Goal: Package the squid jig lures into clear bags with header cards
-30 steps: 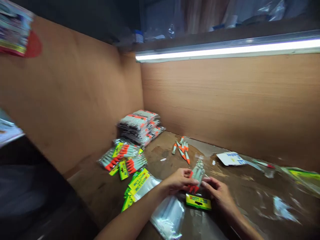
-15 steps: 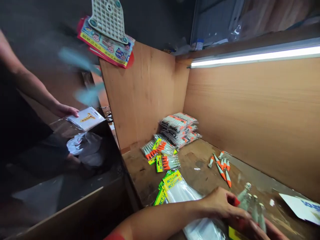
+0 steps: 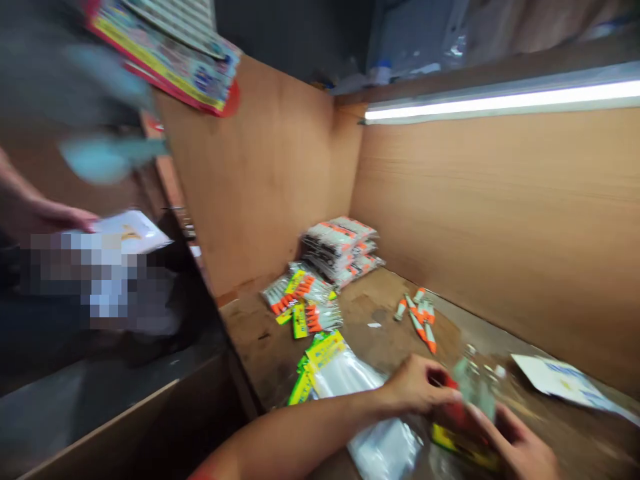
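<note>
My left hand point(image 3: 417, 387) and my right hand point(image 3: 520, 447) hold a clear bag of grey lures with orange tips point(image 3: 470, 400) between them, low at the right of the view. The bag has a yellow header card at its near end. Under my left forearm lies a pile of empty clear bags with yellow headers point(image 3: 345, 380). Several loose orange-tipped lures point(image 3: 419, 315) lie on the wooden bench point(image 3: 380, 313) beyond my hands. The picture is blurred.
Filled lure packs lie loose point(image 3: 303, 303) and in a stack point(image 3: 340, 248) in the bench's back corner, against plywood walls. A white printed sheet point(image 3: 555, 380) lies at the right. Another person's hand point(image 3: 55, 220) holds a white pack at the left. A light strip point(image 3: 500, 100) runs overhead.
The view swung left, then partly back to the right. My hands stay on the lure bag, which now sits lower at the right. The other person came into view at the left.
</note>
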A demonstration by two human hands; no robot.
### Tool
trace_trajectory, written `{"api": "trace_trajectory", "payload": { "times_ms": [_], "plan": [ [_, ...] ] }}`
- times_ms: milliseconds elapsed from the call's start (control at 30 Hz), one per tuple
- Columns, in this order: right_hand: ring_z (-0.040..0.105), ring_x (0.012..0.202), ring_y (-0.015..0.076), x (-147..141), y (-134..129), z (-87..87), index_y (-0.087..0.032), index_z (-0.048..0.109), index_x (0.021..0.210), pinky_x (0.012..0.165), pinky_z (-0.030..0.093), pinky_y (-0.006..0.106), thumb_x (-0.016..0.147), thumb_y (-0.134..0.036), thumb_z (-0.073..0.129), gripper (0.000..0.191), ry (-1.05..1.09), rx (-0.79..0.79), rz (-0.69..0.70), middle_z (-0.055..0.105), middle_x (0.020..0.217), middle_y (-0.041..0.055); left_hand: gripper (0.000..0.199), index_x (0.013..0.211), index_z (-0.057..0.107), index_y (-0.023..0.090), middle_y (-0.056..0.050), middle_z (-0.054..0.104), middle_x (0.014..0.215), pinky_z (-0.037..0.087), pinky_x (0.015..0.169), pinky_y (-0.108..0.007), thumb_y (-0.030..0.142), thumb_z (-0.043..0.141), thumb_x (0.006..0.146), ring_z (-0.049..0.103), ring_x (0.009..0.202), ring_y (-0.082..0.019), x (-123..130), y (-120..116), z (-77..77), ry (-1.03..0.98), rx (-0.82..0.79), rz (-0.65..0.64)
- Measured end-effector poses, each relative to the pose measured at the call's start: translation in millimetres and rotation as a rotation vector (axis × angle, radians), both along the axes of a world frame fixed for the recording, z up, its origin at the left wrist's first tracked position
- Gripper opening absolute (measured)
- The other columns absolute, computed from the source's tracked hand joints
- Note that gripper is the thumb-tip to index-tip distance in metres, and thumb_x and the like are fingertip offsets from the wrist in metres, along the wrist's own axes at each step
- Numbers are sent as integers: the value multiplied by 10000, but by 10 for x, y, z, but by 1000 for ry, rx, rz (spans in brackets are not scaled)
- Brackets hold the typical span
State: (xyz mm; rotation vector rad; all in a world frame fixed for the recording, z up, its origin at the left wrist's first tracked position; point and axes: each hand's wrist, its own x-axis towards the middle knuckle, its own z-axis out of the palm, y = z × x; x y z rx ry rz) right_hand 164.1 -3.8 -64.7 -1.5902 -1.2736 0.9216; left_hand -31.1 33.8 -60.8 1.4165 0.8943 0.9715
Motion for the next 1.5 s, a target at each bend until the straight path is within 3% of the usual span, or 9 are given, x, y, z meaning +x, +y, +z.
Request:
{"api": "trace_trajectory", "payload": {
  "times_ms": [100, 233, 433, 633, 800, 967, 1100, 1267, 1500],
  "plan": [
    [690, 777, 304, -123, -66, 102, -179, 729, 933, 676, 548, 355, 666, -569, 759, 473, 142, 97, 113, 754, 854, 81, 420, 869, 700, 107, -1, 632, 701, 395, 575, -220, 474, 784, 684, 532, 609, -116, 10, 16, 87, -60, -58, -54],
    [640, 733, 229, -181, 4, 145, -167, 677, 885, 685, 515, 318, 721, -518, 762, 396, 278, 191, 189, 713, 822, 57, 403, 769, 671, 102, -19, 646, 697, 414, 587, -222, 473, 802, 680, 563, 623, -129, 53, 146, 117, -29, -10, -58],
    [599, 685, 183, -94, 24, 70, -141, 707, 899, 639, 466, 273, 824, -507, 686, 374, 334, 216, 214, 695, 785, 39, 460, 966, 667, 119, -64, 703, 853, 462, 598, -226, 480, 793, 711, 640, 693, -163, 99, 128, 135, -136, -145, -123],
    [646, 790, 223, -67, 49, 58, -153, 732, 1029, 733, 489, 315, 805, -485, 720, 401, 337, 176, 275, 735, 887, 55, 463, 1010, 683, 116, -69, 716, 837, 493, 617, -243, 417, 823, 687, 668, 700, -187, 117, 89, 165, -167, -192, -108],
    [632, 728, 191, -90, 33, 75, -161, 711, 965, 694, 481, 293, 839, -469, 693, 333, 380, 184, 276, 725, 857, 44, 491, 1049, 689, 115, -85, 725, 889, 507, 634, -253, 383, 836, 666, 667, 708, -181, 122, 51, 175, -225, -251, -160],
    [646, 829, 201, -132, 5, 71, -176, 670, 1047, 766, 495, 303, 853, -453, 687, 339, 412, 214, 340, 712, 951, 51, 334, 859, 698, 91, -25, 658, 693, 434, 539, -215, 357, 797, 683, 548, 548, -109, 114, 66, 120, -160, -213, -101],
    [632, 717, 186, -114, 4, 60, -157, 676, 905, 679, 484, 283, 819, -490, 711, 346, 355, 178, 284, 703, 822, 43, 292, 733, 664, 94, 9, 593, 607, 357, 493, -191, 358, 784, 700, 468, 508, -79, 127, 73, 88, -106, -124, -34],
    [636, 712, 193, -119, -10, 142, -164, 671, 904, 664, 487, 289, 755, -482, 777, 366, 368, 173, 227, 710, 819, 47, 402, 892, 683, 94, -33, 658, 745, 419, 560, -210, 450, 781, 736, 552, 580, -106, 136, 46, 94, -285, -238, -151],
    [625, 665, 184, -68, 13, 205, -152, 722, 879, 628, 469, 278, 778, -539, 728, 400, 278, 117, 279, 711, 764, 50, 452, 962, 670, 103, -48, 688, 796, 464, 607, -222, 406, 846, 677, 616, 642, -136, 133, 47, 129, -313, -234, -141]
  ]
}}
